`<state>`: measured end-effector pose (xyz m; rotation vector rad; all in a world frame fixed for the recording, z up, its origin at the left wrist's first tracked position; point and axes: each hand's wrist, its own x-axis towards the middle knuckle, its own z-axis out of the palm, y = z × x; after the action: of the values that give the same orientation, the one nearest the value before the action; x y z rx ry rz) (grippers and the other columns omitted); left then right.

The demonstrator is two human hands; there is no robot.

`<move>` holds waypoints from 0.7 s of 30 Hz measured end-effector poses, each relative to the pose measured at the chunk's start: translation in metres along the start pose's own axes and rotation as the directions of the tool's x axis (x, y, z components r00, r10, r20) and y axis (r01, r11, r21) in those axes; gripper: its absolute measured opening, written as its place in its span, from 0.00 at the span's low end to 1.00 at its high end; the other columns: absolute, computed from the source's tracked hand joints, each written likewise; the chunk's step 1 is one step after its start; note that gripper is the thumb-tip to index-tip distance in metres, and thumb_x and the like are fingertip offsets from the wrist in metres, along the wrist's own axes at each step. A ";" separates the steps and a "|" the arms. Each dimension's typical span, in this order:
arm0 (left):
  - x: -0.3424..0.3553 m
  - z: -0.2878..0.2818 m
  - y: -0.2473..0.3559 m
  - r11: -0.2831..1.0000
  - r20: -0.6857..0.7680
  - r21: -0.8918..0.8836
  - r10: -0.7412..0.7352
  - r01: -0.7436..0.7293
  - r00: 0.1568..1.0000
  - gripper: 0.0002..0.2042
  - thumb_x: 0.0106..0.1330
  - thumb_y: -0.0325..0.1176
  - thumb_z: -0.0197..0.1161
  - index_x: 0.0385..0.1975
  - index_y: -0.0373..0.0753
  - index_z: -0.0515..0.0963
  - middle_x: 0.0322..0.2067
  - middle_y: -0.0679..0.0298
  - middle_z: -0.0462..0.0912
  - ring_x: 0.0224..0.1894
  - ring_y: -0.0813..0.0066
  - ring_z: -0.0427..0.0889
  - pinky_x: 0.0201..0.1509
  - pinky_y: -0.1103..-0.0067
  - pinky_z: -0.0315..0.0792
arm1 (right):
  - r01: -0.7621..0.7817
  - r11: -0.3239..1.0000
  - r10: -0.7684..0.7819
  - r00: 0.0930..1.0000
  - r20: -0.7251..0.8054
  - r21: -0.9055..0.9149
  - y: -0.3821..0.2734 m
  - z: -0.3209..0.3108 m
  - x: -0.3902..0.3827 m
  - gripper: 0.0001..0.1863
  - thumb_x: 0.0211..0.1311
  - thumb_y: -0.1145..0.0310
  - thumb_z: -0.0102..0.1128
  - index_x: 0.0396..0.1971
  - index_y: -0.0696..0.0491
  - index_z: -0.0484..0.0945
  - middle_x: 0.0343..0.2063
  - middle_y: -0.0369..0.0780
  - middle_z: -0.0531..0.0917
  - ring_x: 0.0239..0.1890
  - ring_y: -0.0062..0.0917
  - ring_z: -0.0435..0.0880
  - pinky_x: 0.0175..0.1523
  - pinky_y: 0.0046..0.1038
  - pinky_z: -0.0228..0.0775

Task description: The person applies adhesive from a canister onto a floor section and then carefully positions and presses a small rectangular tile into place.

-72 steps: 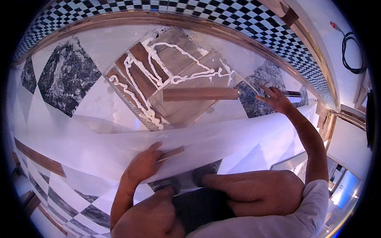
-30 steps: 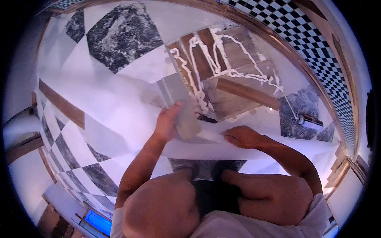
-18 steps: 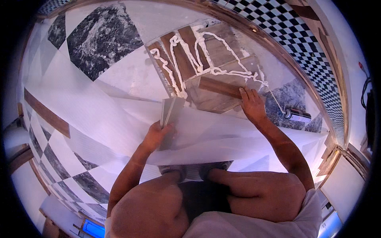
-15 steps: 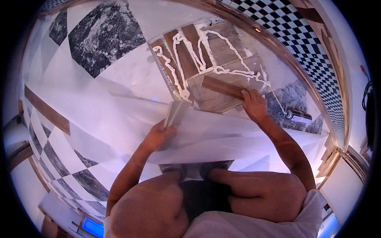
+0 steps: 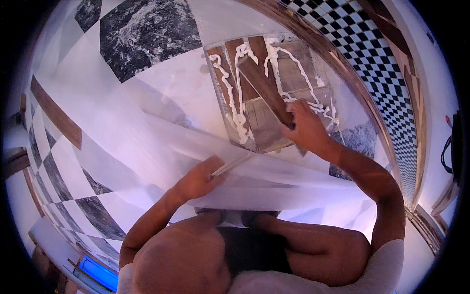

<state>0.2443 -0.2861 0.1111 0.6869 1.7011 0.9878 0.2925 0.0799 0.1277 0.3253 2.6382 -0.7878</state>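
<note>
My right hand [image 5: 309, 126] grips the near end of a brown wood-look plank [image 5: 267, 92]. The plank slants away over a patch of floor where wood-look strips [image 5: 257, 115] lie beside each other. Thick white foam beads [image 5: 226, 83] run in wavy lines across that patch, and the plank covers part of them. Lower on the left, my left hand [image 5: 199, 179] is closed around a thin pale strip [image 5: 232, 165], seen nearly edge-on and blurred. Its tip lies just short of the patch's near edge. Whether the plank touches the foam, I cannot tell.
A whitish sheet [image 5: 161, 132] spreads over the floor before my feet. Dark marbled squares [image 5: 149, 39] pattern the floor, and a loose brown strip [image 5: 56, 112] lies at far left. Along the right runs a wall with black-and-white checks [image 5: 362, 59], bordered by wooden trim [image 5: 323, 41].
The plank in my right hand has swung from lying crosswise to pointing away over the foam. My left hand's strip has tilted edge-on. My right arm now hides the foam can seen earlier.
</note>
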 end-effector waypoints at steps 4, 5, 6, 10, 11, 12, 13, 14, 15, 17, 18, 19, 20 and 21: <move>-0.005 -0.005 0.001 0.993 0.009 -0.043 0.106 -0.105 0.994 0.13 0.71 0.32 0.62 0.49 0.32 0.77 0.46 0.51 0.78 0.49 0.54 0.79 0.57 0.65 0.73 | 0.006 1.000 -0.006 1.000 -0.027 -0.001 -0.052 0.033 0.057 0.26 0.57 0.58 0.70 0.47 0.59 0.71 0.43 0.54 0.77 0.44 0.54 0.83 0.49 0.49 0.77; -0.005 -0.006 0.002 0.993 0.020 -0.057 0.108 -0.107 0.994 0.12 0.70 0.32 0.62 0.48 0.32 0.77 0.45 0.52 0.78 0.50 0.53 0.79 0.57 0.65 0.73 | -0.032 0.999 0.031 0.999 -0.040 -0.016 -0.066 0.040 0.068 0.25 0.56 0.58 0.71 0.45 0.59 0.71 0.42 0.54 0.78 0.43 0.52 0.83 0.49 0.48 0.77; -0.006 -0.006 0.002 0.993 0.032 -0.068 0.099 -0.097 0.995 0.11 0.70 0.32 0.62 0.47 0.33 0.77 0.44 0.52 0.77 0.50 0.52 0.79 0.57 0.64 0.73 | -0.068 0.997 0.067 0.997 -0.048 -0.021 -0.075 0.048 0.077 0.24 0.56 0.59 0.71 0.43 0.59 0.72 0.40 0.53 0.78 0.42 0.51 0.83 0.48 0.46 0.77; -0.003 -0.008 0.002 0.979 0.051 -0.060 0.197 -0.194 0.979 0.11 0.70 0.31 0.63 0.47 0.32 0.77 0.46 0.52 0.77 0.50 0.52 0.79 0.57 0.65 0.73 | -0.045 0.998 0.042 0.997 -0.064 -0.043 -0.082 0.076 0.088 0.26 0.57 0.56 0.70 0.44 0.61 0.73 0.44 0.56 0.78 0.43 0.52 0.84 0.49 0.48 0.79; -0.004 -0.009 0.002 0.983 0.056 -0.075 0.172 -0.168 0.983 0.11 0.70 0.31 0.63 0.47 0.32 0.77 0.46 0.52 0.77 0.50 0.52 0.79 0.57 0.65 0.73 | -0.047 0.996 0.044 0.998 -0.043 -0.072 -0.085 0.084 0.089 0.26 0.58 0.56 0.70 0.45 0.61 0.73 0.45 0.56 0.77 0.44 0.52 0.84 0.49 0.48 0.79; -0.006 -0.010 0.001 0.986 0.063 -0.091 0.148 -0.142 0.987 0.11 0.70 0.31 0.63 0.47 0.33 0.77 0.46 0.52 0.77 0.50 0.51 0.79 0.56 0.65 0.73 | -0.050 0.994 0.048 0.999 -0.022 -0.102 -0.088 0.091 0.089 0.26 0.59 0.56 0.70 0.47 0.61 0.73 0.47 0.56 0.77 0.45 0.52 0.83 0.49 0.48 0.79; -0.007 -0.010 0.001 0.987 0.070 -0.107 0.125 -0.117 0.990 0.11 0.70 0.31 0.63 0.46 0.33 0.77 0.46 0.52 0.77 0.50 0.51 0.79 0.56 0.65 0.73 | -0.052 0.990 0.053 0.999 -0.001 -0.132 -0.090 0.095 0.089 0.26 0.59 0.56 0.69 0.48 0.61 0.74 0.49 0.57 0.76 0.45 0.52 0.83 0.50 0.48 0.79; -0.009 -0.010 -0.001 0.987 0.061 -0.092 0.141 -0.135 0.988 0.11 0.70 0.31 0.63 0.47 0.33 0.77 0.45 0.52 0.78 0.50 0.51 0.79 0.56 0.64 0.73 | -0.045 0.984 0.047 0.999 0.011 -0.174 -0.092 0.096 0.089 0.25 0.60 0.58 0.69 0.49 0.60 0.74 0.50 0.55 0.76 0.48 0.50 0.83 0.52 0.47 0.79; -0.009 -0.009 -0.003 0.985 0.052 -0.078 0.156 -0.152 0.986 0.11 0.70 0.32 0.63 0.47 0.34 0.78 0.45 0.52 0.78 0.50 0.51 0.79 0.56 0.63 0.73 | -0.036 0.976 0.042 0.999 0.024 -0.216 -0.092 0.094 0.090 0.24 0.60 0.60 0.69 0.51 0.60 0.75 0.52 0.54 0.75 0.50 0.48 0.82 0.53 0.46 0.78; -0.008 -0.008 -0.006 0.987 0.059 -0.061 0.156 -0.152 0.986 0.11 0.70 0.32 0.63 0.47 0.34 0.78 0.45 0.52 0.78 0.51 0.51 0.80 0.57 0.63 0.73 | 0.127 0.951 -0.128 0.992 0.013 -0.281 -0.080 0.094 0.093 0.24 0.60 0.64 0.69 0.53 0.59 0.75 0.54 0.50 0.75 0.56 0.44 0.79 0.58 0.43 0.77; -0.004 -0.010 -0.004 0.988 0.073 -0.055 0.146 -0.142 0.987 0.11 0.70 0.32 0.63 0.47 0.34 0.78 0.44 0.52 0.78 0.50 0.51 0.80 0.56 0.63 0.73 | 0.274 0.910 -0.292 0.956 -0.013 -0.311 -0.066 0.089 0.097 0.25 0.59 0.65 0.69 0.55 0.58 0.75 0.55 0.48 0.75 0.58 0.42 0.77 0.60 0.41 0.76; -0.003 -0.011 -0.002 0.990 0.088 -0.049 0.137 -0.133 0.987 0.11 0.70 0.32 0.63 0.47 0.34 0.78 0.44 0.53 0.78 0.50 0.52 0.80 0.56 0.64 0.74 | 0.410 0.845 -0.448 0.893 -0.035 -0.344 -0.056 0.087 0.100 0.25 0.59 0.67 0.69 0.56 0.58 0.75 0.56 0.46 0.76 0.61 0.40 0.76 0.62 0.40 0.75; -0.002 -0.012 0.000 0.991 0.100 -0.060 0.126 -0.120 0.987 0.11 0.70 0.32 0.63 0.47 0.34 0.77 0.45 0.53 0.78 0.50 0.52 0.79 0.56 0.64 0.73 | 0.523 0.781 -0.545 0.838 0.036 -0.341 -0.055 0.077 0.103 0.32 0.54 0.67 0.73 0.61 0.56 0.74 0.61 0.40 0.75 0.66 0.36 0.70 0.68 0.37 0.68; -0.002 -0.013 0.001 0.992 0.112 -0.070 0.116 -0.108 0.987 0.11 0.70 0.31 0.63 0.47 0.34 0.77 0.45 0.53 0.77 0.50 0.52 0.79 0.56 0.64 0.73 | 0.562 0.740 -0.581 0.811 0.070 -0.369 -0.055 0.074 0.105 0.35 0.53 0.66 0.74 0.62 0.56 0.73 0.63 0.40 0.74 0.67 0.36 0.69 0.69 0.37 0.66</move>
<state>0.2324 -0.2906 0.1148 0.7898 1.5375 1.0552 0.2005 0.0049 0.0543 -0.6176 2.8794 -0.4062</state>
